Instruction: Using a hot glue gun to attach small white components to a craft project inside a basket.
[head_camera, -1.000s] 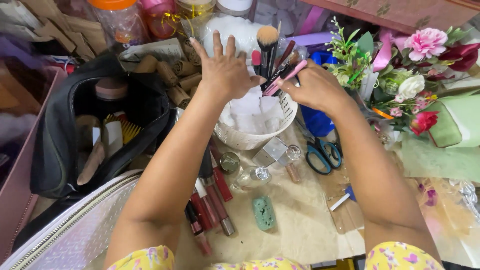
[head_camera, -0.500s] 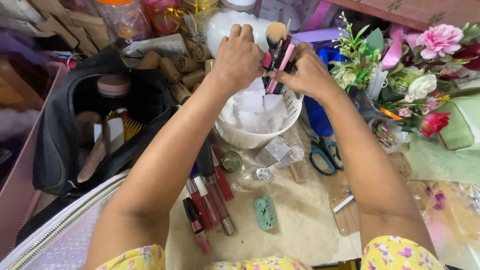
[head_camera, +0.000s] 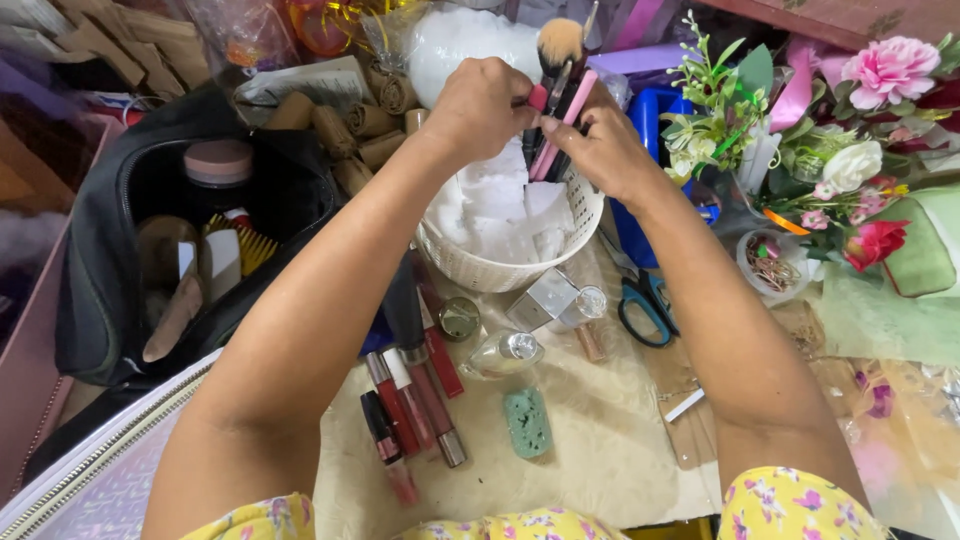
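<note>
**Makeup brushes gripped by both hands above white basket**

Makeup brushes (head_camera: 558, 100) stand bunched and upright at the far rim of the white basket (head_camera: 500, 270), the fluffy tan head topmost, pink and dark handles below it.

Head view: left hand (head_camera: 480, 105) is closed around the bundle from the left, fingers curled on a pink-tipped handle. Right hand (head_camera: 600, 150) is pinched on the pink handles from the right. Both hands are clamped on the same bunch, almost touching each other. Basket holds white cotton pads (head_camera: 500, 205), sits on the surface (head_camera: 600, 450) between the forearms.

Near the left forearm: row of lipstick tubes (head_camera: 415, 400) lying flat, green textured sponge (head_camera: 527, 422) just beside them, small clear bottle (head_camera: 505, 352) next to the basket. Blue-handled scissors (head_camera: 645, 305) lie right of the basket, against the right forearm. Open black bag (head_camera: 200, 230) at left with a pink-lidded jar inside. Artificial flowers (head_camera: 850, 150) at far right.
</note>
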